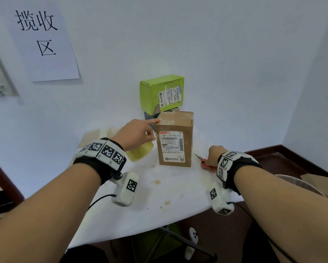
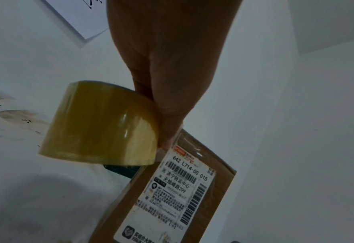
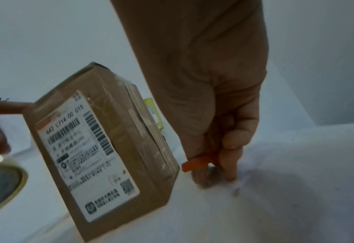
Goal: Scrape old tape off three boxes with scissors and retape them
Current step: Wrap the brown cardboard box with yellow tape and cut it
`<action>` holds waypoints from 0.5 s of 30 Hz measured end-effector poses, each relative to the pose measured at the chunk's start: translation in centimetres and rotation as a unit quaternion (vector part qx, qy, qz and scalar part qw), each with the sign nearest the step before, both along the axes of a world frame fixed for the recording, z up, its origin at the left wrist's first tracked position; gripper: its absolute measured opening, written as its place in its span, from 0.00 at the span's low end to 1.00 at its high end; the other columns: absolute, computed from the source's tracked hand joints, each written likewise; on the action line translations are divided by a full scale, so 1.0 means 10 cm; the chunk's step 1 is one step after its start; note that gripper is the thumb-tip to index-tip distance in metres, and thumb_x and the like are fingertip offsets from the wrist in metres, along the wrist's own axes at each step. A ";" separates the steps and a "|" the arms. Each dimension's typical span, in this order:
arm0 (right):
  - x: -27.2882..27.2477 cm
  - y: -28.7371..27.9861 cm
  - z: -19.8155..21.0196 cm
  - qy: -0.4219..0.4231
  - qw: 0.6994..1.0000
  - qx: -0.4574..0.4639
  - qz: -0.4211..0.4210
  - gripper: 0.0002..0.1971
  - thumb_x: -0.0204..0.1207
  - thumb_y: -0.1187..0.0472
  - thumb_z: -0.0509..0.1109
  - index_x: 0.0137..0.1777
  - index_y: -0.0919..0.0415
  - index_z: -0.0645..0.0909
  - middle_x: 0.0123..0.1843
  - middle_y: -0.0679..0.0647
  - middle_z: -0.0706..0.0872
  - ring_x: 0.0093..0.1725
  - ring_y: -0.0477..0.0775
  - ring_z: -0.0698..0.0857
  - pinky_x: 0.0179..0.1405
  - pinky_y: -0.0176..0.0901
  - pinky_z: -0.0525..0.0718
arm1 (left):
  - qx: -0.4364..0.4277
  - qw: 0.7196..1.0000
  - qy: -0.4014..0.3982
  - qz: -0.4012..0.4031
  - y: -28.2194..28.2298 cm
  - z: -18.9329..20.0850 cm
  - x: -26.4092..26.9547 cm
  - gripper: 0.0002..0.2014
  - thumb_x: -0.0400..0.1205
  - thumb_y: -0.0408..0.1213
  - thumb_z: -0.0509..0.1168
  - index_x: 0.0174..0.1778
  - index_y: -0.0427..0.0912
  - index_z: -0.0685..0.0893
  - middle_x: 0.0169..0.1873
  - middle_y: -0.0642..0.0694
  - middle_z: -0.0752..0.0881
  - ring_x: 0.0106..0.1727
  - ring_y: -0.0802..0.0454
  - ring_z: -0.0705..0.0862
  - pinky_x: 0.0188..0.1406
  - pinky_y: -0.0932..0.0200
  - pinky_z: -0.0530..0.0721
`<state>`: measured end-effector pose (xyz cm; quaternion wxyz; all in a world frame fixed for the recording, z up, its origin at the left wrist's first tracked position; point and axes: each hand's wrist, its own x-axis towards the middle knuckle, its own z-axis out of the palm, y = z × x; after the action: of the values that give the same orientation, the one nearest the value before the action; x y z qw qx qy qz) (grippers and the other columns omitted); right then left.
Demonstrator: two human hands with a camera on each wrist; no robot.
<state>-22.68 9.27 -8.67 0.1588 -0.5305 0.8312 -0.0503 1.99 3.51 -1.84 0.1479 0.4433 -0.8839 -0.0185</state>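
A brown cardboard box [image 1: 175, 147] with a white shipping label stands upright in the middle of the white table [image 1: 159, 196]. My left hand [image 1: 138, 131] holds a yellowish tape roll [image 1: 139, 151] while its index finger touches the box's top left corner. In the left wrist view the tape roll [image 2: 101, 125] hangs beside the box [image 2: 171, 197]. Right of the box, my right hand [image 1: 213, 155] grips red-handled scissors [image 1: 203, 161] low against the table; the orange handle [image 3: 198, 162] shows between the fingers. A green box [image 1: 161, 93] sits on a dark box [image 1: 150, 115] behind.
A paper sign [image 1: 43, 40] hangs on the white wall at the left. The table stands in a wall corner, its front edge near me. Brown floor, a round grey rim [image 1: 296, 185] and cardboard [image 1: 319, 183] lie to the right.
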 end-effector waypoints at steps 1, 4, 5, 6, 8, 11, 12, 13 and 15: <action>-0.01 -0.01 -0.01 0.018 1.000 0.008 0.005 0.19 0.80 0.55 0.66 0.30 0.59 0.65 0.30 0.51 0.72 0.43 0.55 0.77 0.23 0.35 0.69 | 0.001 1.000 -0.001 0.000 0.00 0.00 0.00 0.10 0.80 0.38 0.68 0.37 0.35 0.87 0.76 0.63 0.71 0.29 0.59 0.76 0.33 0.66 0.71; -0.01 -0.09 0.00 -0.002 1.000 0.028 0.012 0.16 0.79 0.56 0.68 0.32 0.59 0.71 0.38 0.53 0.81 0.43 0.54 0.78 0.41 0.37 0.79 | 0.003 1.000 0.001 -0.001 0.02 0.01 0.01 0.10 0.80 0.37 0.68 0.38 0.35 0.87 0.76 0.63 0.71 0.27 0.62 0.74 0.33 0.68 0.70; -0.02 -0.12 -0.01 -0.013 0.999 0.035 0.014 0.16 0.78 0.54 0.70 0.32 0.58 0.71 0.37 0.54 0.85 0.43 0.55 0.79 0.47 0.38 0.81 | 0.004 1.000 0.004 -0.003 0.02 0.00 0.02 0.10 0.80 0.37 0.68 0.38 0.34 0.88 0.76 0.62 0.71 0.27 0.63 0.73 0.32 0.68 0.69; -0.02 -0.14 -0.02 -0.014 0.999 0.039 0.017 0.17 0.77 0.53 0.70 0.31 0.58 0.71 0.30 0.54 0.87 0.41 0.56 0.80 0.49 0.39 0.80 | 0.006 1.000 0.008 -0.004 0.02 0.00 0.03 0.10 0.80 0.37 0.69 0.38 0.34 0.88 0.76 0.62 0.71 0.26 0.62 0.73 0.31 0.69 0.69; -0.02 -0.16 -0.04 -0.008 0.998 0.057 0.017 0.19 0.76 0.51 0.71 0.31 0.59 0.70 0.12 0.48 0.78 0.32 0.54 0.79 0.44 0.39 0.80 | 0.008 1.000 0.017 -0.006 0.04 -0.02 0.04 0.10 0.80 0.37 0.69 0.37 0.35 0.88 0.76 0.63 0.71 0.24 0.61 0.72 0.28 0.71 0.67; -0.01 -0.13 -0.01 -0.054 0.996 0.061 0.028 0.14 0.76 0.61 0.72 0.32 0.60 0.73 0.14 0.46 0.79 0.20 0.47 0.82 0.26 0.31 0.81 | 0.010 1.000 0.020 -0.005 0.05 -0.02 0.05 0.10 0.80 0.37 0.69 0.36 0.36 0.87 0.76 0.63 0.71 0.23 0.61 0.71 0.27 0.72 0.66; 0.01 -0.12 0.01 -0.081 0.995 0.055 0.027 0.14 0.78 0.62 0.70 0.32 0.60 0.72 0.15 0.45 0.80 0.18 0.45 0.82 0.22 0.30 0.79 | 0.013 1.000 0.022 -0.004 0.05 -0.02 0.05 0.10 0.80 0.37 0.69 0.36 0.36 0.87 0.76 0.63 0.71 0.23 0.62 0.71 0.27 0.72 0.66; 0.04 -0.10 0.02 -0.065 0.996 0.054 0.024 0.16 0.80 0.59 0.68 0.31 0.59 0.71 0.18 0.45 0.80 0.20 0.46 0.81 0.21 0.31 0.76 | 0.014 1.000 0.025 -0.006 0.04 -0.01 0.06 0.10 0.80 0.37 0.69 0.35 0.36 0.86 0.76 0.63 0.71 0.23 0.62 0.71 0.27 0.72 0.67; 0.04 -0.11 0.01 -0.040 0.999 -0.009 0.007 0.18 0.81 0.53 0.64 0.31 0.59 0.70 0.31 0.51 0.81 0.34 0.52 0.80 0.27 0.33 0.73 | 0.015 1.000 0.026 -0.010 0.02 -0.02 0.06 0.10 0.80 0.38 0.69 0.33 0.39 0.85 0.76 0.63 0.71 0.24 0.60 0.71 0.28 0.71 0.68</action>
<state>-22.31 8.22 -8.59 0.1877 -0.5351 0.8200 -0.0777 2.57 3.74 -2.06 0.1636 0.4363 -0.8837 -0.0450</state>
